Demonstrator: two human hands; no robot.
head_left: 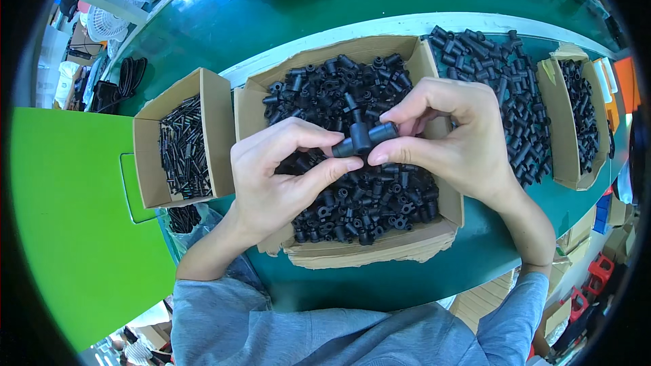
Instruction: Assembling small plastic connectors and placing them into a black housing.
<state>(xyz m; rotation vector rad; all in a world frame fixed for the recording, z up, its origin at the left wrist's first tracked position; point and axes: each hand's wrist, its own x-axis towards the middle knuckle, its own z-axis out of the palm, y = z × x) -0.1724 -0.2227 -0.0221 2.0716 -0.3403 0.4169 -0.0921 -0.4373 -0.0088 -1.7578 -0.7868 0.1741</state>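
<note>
Between my two hands, above the middle cardboard box [369, 255], is a black T-shaped plastic fitting [360, 134]. Thumb and fingertips of my left hand [281, 163] pinch its left arm. My right hand [458, 132] grips the right arm of the fitting the same way. A narrower stem on the fitting points away from me. Beneath my hands the box holds a heap of black plastic fittings [366, 207], partly hidden by my hands. I cannot tell whether the gripped ends are separate pieces.
To the left, a smaller cardboard box [220, 132] holds thin black parts [182, 149], beside a bright green panel [74, 224]. Loose black cylindrical pieces [519, 105] lie piled on the green table [325, 285] at right. Beyond them stands another cardboard box [560, 125] of black parts.
</note>
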